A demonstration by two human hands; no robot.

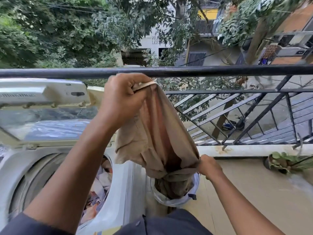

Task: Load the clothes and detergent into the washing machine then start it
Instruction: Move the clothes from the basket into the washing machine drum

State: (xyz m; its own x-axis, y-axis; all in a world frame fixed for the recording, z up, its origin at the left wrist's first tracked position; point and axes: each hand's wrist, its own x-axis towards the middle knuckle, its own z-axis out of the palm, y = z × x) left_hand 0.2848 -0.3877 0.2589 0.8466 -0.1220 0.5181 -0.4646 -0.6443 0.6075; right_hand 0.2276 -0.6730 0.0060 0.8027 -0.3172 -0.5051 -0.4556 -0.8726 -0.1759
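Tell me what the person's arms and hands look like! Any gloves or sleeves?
No gloves: the left hand and right hand are bare, and no rings or watch show. Both forearms are bare too. A dark navy sleeve covers the upper left arm near the bottom edge.

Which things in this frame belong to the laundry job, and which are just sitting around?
Part of the job:
- washing machine, lid up, clothes inside
- beige garment, gripped by left hand and right hand
- laundry bucket

Just lying about:
- balcony railing
- potted plant
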